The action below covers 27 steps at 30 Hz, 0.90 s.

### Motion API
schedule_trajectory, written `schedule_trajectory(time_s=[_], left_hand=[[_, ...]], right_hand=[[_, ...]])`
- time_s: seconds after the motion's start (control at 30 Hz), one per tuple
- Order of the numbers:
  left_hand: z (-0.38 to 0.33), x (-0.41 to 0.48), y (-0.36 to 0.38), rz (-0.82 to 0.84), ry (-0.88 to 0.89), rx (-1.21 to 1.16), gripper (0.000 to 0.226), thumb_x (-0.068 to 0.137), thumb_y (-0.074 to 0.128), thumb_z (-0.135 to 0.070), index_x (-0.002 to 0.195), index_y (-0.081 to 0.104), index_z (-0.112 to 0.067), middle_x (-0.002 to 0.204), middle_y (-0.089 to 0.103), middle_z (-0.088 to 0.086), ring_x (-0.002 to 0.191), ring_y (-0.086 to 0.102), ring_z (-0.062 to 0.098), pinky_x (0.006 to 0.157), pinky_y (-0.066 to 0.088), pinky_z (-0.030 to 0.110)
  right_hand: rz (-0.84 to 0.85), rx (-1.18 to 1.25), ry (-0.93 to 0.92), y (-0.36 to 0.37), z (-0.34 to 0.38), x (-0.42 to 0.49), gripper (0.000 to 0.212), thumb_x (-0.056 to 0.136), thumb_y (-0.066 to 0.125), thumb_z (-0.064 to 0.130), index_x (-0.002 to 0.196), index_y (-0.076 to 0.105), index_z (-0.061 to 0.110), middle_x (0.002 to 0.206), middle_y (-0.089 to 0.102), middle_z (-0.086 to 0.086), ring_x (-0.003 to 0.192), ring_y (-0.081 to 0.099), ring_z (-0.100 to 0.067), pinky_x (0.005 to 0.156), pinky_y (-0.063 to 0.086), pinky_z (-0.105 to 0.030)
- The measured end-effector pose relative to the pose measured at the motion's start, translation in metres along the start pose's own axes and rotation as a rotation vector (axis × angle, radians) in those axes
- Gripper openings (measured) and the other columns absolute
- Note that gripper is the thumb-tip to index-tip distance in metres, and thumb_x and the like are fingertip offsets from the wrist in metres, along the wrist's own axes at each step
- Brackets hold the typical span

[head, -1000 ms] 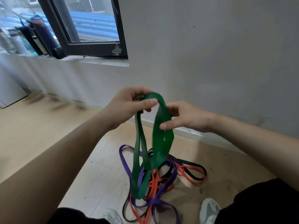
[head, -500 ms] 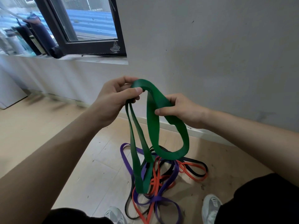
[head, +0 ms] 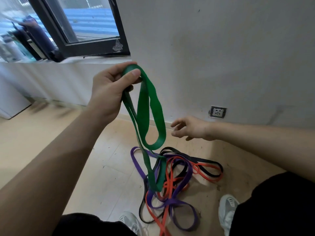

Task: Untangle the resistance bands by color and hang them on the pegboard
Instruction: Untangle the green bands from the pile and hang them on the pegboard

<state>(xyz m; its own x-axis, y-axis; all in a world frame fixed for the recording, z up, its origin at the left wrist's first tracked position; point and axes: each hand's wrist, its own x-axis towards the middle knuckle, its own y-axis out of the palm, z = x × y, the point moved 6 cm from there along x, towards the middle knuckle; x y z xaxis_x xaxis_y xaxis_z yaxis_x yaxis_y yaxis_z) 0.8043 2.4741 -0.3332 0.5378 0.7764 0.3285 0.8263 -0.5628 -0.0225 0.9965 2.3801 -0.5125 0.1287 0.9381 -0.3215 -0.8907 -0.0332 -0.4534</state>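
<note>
Hands: left hand (head: 110, 89) raised in front of the wall, right hand (head: 190, 128) lower and to the right, the two well apart
Left hand grip: fingers curled round the top of the green band (head: 153, 106), thumb pressed on its flat face, pinching the folds together
Right hand state: fingers loosely spread and a little bent, holding nothing; near the green band's hanging loop but not touching it
Green band: wide, flat, matte rubber strap; it hangs from the left hand in two loops, a short rounded one free in the air and a long narrow one whose lower end sits in the pile on the floor
Pile: thinner flat straps crossed over one another, a purple band (head: 135, 161), an orange band (head: 154, 217) and a black band (head: 204, 160), lying in long curved loops; which passes over which cannot be told at the knot
Floor (head: 42, 133): pale wood-look boards, smooth, with dark specks and scuffs near the wall
Wall (head: 221, 48): plain grey-white, marked in places, with a pale skirting edge at the bottom and a socket (head: 218, 111) low down, behind the right hand
Window (head: 119, 31): dark frame, upper left, with a pale sill below it
Shoes: left shoe (head: 129, 220) and right shoe (head: 227, 208), light grey, either side of the pile's near end
Open room: bare floor stretches left of the pile, and the air between the two hands holds only the green loops
</note>
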Motion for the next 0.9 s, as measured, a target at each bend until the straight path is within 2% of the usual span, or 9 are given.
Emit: schedule_trajectory(time_s=[0.1, 0.2, 0.33, 0.43, 0.53, 0.67, 0.77, 0.83, 0.9], left_hand=[[-0.003, 0.002, -0.003, -0.032, 0.018, -0.045, 0.030, 0.089, 0.072, -0.013, 0.118, 0.069, -0.009, 0.094, 0.077, 0.001, 0.090, 0.074, 0.019, 0.080, 0.051, 0.028], [-0.005, 0.004, -0.012, -0.062, 0.032, -0.072, 0.030, 0.091, 0.070, -0.012, 0.121, 0.068, -0.006, 0.100, 0.076, 0.005, 0.095, 0.073, 0.022, 0.081, 0.051, 0.029], [-0.006, 0.003, -0.018, -0.078, 0.046, -0.110, 0.038, 0.089, 0.070, -0.013, 0.124, 0.066, -0.003, 0.102, 0.075, 0.009, 0.095, 0.071, 0.022, 0.082, 0.051, 0.029], [-0.008, -0.001, -0.018, -0.065, 0.049, -0.124, 0.041, 0.089, 0.069, -0.013, 0.128, 0.064, -0.001, 0.102, 0.075, 0.009, 0.096, 0.071, 0.022, 0.082, 0.051, 0.028], [-0.013, -0.001, -0.019, -0.076, 0.042, -0.162, 0.035, 0.090, 0.067, -0.013, 0.123, 0.064, -0.004, 0.100, 0.075, 0.005, 0.096, 0.071, 0.021, 0.082, 0.051, 0.027], [-0.016, -0.004, -0.020, -0.066, 0.045, -0.165, 0.033, 0.089, 0.067, -0.014, 0.122, 0.065, -0.007, 0.102, 0.074, 0.006, 0.097, 0.071, 0.021, 0.084, 0.052, 0.028], [-0.016, -0.004, -0.022, -0.057, 0.056, -0.143, 0.034, 0.090, 0.066, -0.014, 0.123, 0.065, -0.007, 0.105, 0.074, 0.006, 0.098, 0.071, 0.021, 0.085, 0.052, 0.028], [-0.015, -0.003, -0.027, -0.068, 0.059, -0.133, 0.033, 0.090, 0.066, -0.014, 0.123, 0.066, -0.008, 0.105, 0.075, 0.006, 0.098, 0.071, 0.021, 0.085, 0.051, 0.027], [-0.013, -0.003, -0.032, -0.081, 0.060, -0.114, 0.036, 0.090, 0.067, -0.014, 0.125, 0.065, -0.007, 0.106, 0.075, 0.007, 0.100, 0.071, 0.023, 0.085, 0.051, 0.027]], right_hand=[[-0.030, 0.103, -0.009, 0.013, 0.009, 0.011, 0.048, 0.093, 0.070, 0.030, 0.135, 0.054, 0.014, 0.118, 0.064, -0.010, 0.103, 0.067, -0.027, 0.085, 0.060, -0.040], [-0.056, 0.187, 0.032, 0.020, 0.010, 0.021, 0.057, 0.095, 0.068, 0.026, 0.145, 0.044, 0.013, 0.118, 0.063, -0.011, 0.101, 0.068, -0.028, 0.083, 0.061, -0.041], [-0.030, 0.363, 0.167, 0.029, -0.002, 0.026, 0.062, 0.096, 0.066, 0.027, 0.149, 0.036, 0.013, 0.133, 0.055, -0.017, 0.104, 0.067, -0.034, 0.080, 0.061, -0.043], [-0.061, 0.537, 0.165, 0.030, 0.002, 0.031, 0.044, 0.097, 0.065, 0.019, 0.134, 0.047, 0.003, 0.130, 0.055, -0.020, 0.102, 0.068, -0.034, 0.082, 0.062, -0.043], [-0.121, 0.668, 0.134, 0.024, 0.007, 0.037, 0.029, 0.094, 0.068, 0.011, 0.119, 0.053, 0.007, 0.120, 0.064, -0.020, 0.093, 0.069, -0.032, 0.082, 0.062, -0.043], [-0.184, 0.659, 0.088, 0.013, 0.011, 0.041, 0.035, 0.092, 0.070, 0.009, 0.121, 0.051, 0.013, 0.109, 0.072, -0.015, 0.097, 0.072, -0.027, 0.081, 0.059, -0.041], [-0.259, 0.660, 0.091, 0.008, 0.009, 0.044, 0.042, 0.091, 0.069, 0.002, 0.126, 0.047, 0.014, 0.106, 0.074, -0.015, 0.092, 0.072, -0.024, 0.074, 0.058, -0.036], [-0.264, 0.699, 0.091, 0.006, 0.011, 0.046, 0.039, 0.093, 0.066, 0.002, 0.127, 0.049, 0.014, 0.103, 0.074, -0.015, 0.089, 0.073, -0.025, 0.073, 0.059, -0.036], [-0.224, 0.745, 0.083, 0.002, 0.013, 0.047, 0.029, 0.097, 0.062, 0.006, 0.125, 0.056, 0.010, 0.102, 0.075, -0.012, 0.090, 0.073, -0.024, 0.080, 0.059, -0.039]])
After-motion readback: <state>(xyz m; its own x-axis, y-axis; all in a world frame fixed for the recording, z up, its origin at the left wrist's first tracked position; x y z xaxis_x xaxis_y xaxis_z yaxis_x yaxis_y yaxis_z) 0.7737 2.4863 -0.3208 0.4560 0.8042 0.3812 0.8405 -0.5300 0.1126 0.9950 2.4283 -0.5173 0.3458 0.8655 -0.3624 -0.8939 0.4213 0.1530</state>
